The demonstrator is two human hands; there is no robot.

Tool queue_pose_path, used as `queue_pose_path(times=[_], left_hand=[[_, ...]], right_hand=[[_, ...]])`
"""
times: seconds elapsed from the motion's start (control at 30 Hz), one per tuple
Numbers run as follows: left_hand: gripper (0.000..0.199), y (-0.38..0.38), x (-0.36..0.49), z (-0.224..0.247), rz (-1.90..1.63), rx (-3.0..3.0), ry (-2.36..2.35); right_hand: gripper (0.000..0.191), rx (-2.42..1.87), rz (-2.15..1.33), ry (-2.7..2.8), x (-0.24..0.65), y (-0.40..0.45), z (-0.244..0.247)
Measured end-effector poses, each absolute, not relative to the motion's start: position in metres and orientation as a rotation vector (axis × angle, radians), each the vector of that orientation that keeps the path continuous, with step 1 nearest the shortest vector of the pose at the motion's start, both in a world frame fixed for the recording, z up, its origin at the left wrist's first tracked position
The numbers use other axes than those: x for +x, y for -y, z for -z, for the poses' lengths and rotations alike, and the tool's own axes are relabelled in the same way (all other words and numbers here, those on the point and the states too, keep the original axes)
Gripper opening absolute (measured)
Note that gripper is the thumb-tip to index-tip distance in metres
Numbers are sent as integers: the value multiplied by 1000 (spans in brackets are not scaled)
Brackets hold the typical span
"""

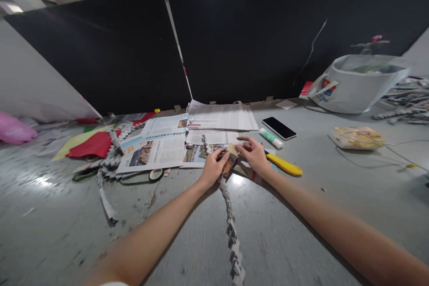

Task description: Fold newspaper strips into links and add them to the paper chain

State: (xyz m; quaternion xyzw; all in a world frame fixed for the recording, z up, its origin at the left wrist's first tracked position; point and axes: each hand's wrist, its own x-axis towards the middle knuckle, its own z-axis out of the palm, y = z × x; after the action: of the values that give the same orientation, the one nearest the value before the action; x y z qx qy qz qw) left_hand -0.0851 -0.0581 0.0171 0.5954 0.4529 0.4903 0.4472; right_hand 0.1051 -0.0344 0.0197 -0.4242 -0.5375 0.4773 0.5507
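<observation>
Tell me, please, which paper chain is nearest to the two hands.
The front chain, running from below the left hand to the picture's bottom edge; the left chain lies apart, beside red paper.

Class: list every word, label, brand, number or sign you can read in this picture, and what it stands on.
None can be read for certain:
Open newspaper: headline and columns, too blurred.
Stacked newspapers: heading blurred, columns too small.
Glue stick: label too small.
White bag: coloured print, too blurred.
Held paper: no legible lettering.
</observation>
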Motion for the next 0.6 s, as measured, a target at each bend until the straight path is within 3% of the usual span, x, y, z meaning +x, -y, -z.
queue_pose_path(times=[0.3, 0.6], left_hand=[[45, 56, -87, -15, -1152, 1546, -1143], [52, 56, -88, -14, -1135, 1576, -1154]], right_hand=[[57, -996, -1168, 1359, 106, 30, -15], [69, -1033, -1057, 1467, 108, 32, -17]])
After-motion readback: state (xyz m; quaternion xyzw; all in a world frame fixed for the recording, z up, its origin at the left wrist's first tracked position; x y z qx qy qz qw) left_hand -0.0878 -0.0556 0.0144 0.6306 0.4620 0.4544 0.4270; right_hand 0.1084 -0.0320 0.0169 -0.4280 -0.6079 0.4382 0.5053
